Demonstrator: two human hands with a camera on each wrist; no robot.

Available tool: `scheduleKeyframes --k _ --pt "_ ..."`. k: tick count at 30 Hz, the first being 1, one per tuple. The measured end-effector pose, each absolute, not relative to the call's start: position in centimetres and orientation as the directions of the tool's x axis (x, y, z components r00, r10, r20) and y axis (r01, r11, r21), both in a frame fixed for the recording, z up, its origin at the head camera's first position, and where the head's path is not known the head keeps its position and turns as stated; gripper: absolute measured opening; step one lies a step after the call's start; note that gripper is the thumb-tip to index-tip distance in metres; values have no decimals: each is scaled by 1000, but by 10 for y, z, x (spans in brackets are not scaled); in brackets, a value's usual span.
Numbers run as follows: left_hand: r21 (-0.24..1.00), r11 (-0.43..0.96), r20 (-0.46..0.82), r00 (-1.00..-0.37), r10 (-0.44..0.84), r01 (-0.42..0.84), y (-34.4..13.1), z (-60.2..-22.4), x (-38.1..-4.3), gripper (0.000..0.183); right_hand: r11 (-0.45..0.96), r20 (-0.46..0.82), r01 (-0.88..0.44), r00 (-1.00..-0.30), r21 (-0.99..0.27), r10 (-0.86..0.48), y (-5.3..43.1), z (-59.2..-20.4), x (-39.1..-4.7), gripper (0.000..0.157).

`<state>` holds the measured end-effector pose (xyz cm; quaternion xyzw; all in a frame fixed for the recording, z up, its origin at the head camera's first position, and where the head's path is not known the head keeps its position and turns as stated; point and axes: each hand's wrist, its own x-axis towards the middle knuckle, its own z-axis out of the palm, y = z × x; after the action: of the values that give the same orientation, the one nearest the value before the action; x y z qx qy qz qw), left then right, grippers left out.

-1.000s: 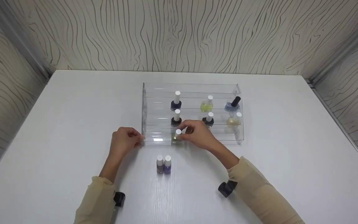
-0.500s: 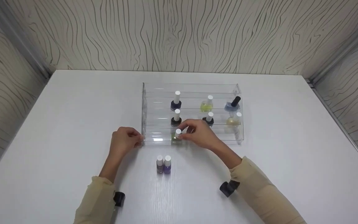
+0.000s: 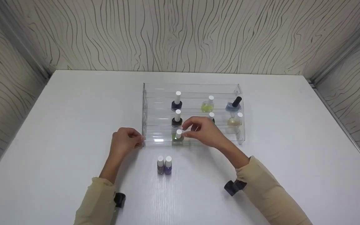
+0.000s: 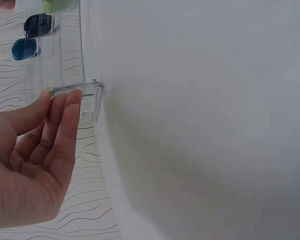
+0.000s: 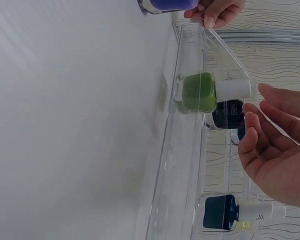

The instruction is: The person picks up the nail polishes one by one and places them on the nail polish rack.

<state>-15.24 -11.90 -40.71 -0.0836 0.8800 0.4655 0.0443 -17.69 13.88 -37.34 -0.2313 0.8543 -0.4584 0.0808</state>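
A clear acrylic rack (image 3: 159, 137) with stepped tiers stands on the white table. My left hand (image 3: 124, 142) pinches its front left corner between thumb and fingers; the left wrist view shows the rack's end panel (image 4: 75, 89) in that grip. On the lowest tier a green nail polish bottle (image 5: 199, 92) stands upright under a white cap. My right hand (image 3: 206, 132) is just right of that cap, thumb and fingers parted and holding nothing. Two small nail polish bottles, one greyish (image 3: 160, 165) and one purple (image 3: 168, 165), stand side by side in front of the rack.
Higher tiers carry a dark blue bottle (image 3: 177, 104), a yellow bottle (image 3: 207, 107), a light blue bottle (image 3: 233, 107), a dark bottle (image 3: 177, 121) and a pale gold bottle (image 3: 233, 121). Another white-capped bottle (image 3: 211, 115) is partly behind my right hand. A patterned wall (image 3: 180, 37) borders the table's back.
My right hand has let go of the green bottle's cap and drawn slightly right, its fingers spreading. The bottle stays on the lowest tier. My left hand keeps its place on the rack.
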Motion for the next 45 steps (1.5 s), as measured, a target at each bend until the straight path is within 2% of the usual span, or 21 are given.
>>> scheduleKeyframes --k 21,45 --pt "830 527 -151 -984 -99 -181 -120 -409 -151 8 428 94 -366 -839 -827 -536 146 -367 -169 15" --pt "829 528 -152 -983 -105 -185 -119 -408 -152 8 403 -33 -320 -747 -858 -664 121 -389 -143 17"
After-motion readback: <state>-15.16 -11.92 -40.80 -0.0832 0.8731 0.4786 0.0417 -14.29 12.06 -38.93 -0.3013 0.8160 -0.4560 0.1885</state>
